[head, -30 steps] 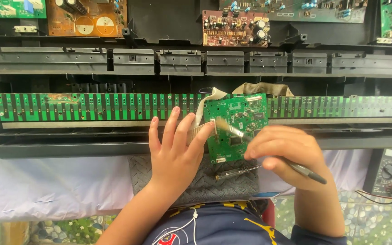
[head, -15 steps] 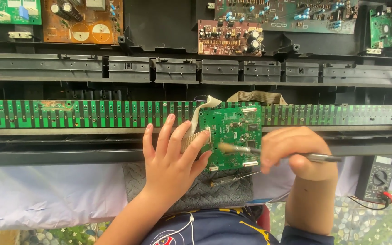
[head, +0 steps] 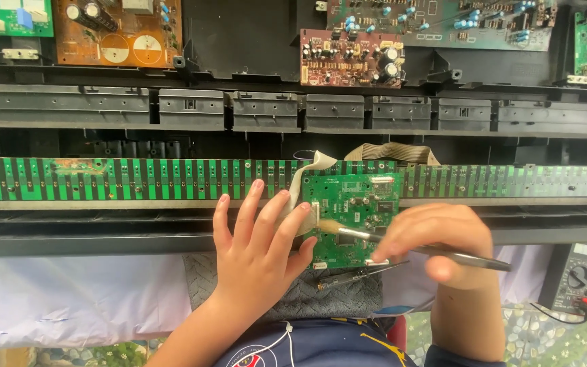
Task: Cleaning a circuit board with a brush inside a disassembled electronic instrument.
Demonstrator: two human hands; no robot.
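Observation:
A small green circuit board (head: 352, 204) lies on the front edge of an opened black keyboard chassis (head: 103, 238). My left hand (head: 256, 248) rests flat beside the board's left edge, fingers spread, fingertips on a grey ribbon cable (head: 301, 187). My right hand (head: 429, 238) grips a small brush (head: 354, 234) with a dark handle; its pale bristles touch the left part of the board. A dark screwdriver (head: 358, 273) lies just below the board on a grey knitted cloth (head: 321, 299).
A long green strip board (head: 130, 178) spans the chassis. Brown (head: 120, 30), maroon (head: 351, 58) and green boards sit along the back. A multimeter (head: 575, 272) with red lead stands at the right. White cloth (head: 69, 299) covers the table front.
The view has shifted slightly. My right hand with the brush moved a little left and down across the small board. My left hand stays beside it.

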